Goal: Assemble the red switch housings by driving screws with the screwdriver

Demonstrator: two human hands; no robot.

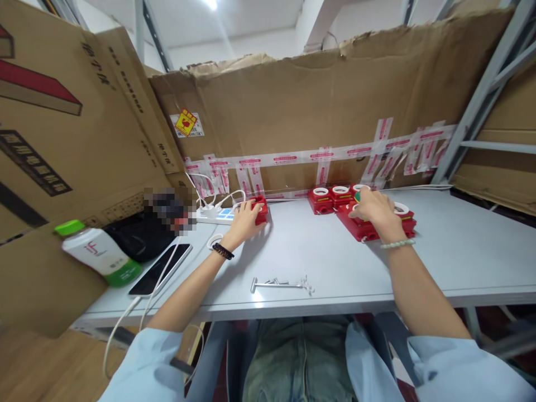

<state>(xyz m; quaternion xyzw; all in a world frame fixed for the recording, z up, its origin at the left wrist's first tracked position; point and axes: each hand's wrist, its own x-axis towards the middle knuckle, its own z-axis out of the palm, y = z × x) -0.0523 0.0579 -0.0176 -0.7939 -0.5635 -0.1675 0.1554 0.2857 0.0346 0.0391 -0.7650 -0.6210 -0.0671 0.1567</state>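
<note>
My left hand is closed over a red box-shaped housing beside the white power strip, its fingers partly covering the housing. A loose white ring lies near my left wrist. My right hand reaches over a group of red housings with white round rings on top. Its fingers are curled around something with a green part, mostly hidden by the hand. More red housings stand just behind and to the left. A silver T-shaped tool lies near the front edge with several small screws and white bits.
A white power strip with plugged cables stands at the back left. Left of it are a black pouch, a phone and a tilted white bottle. Cardboard walls the back; a metal rack post rises at right.
</note>
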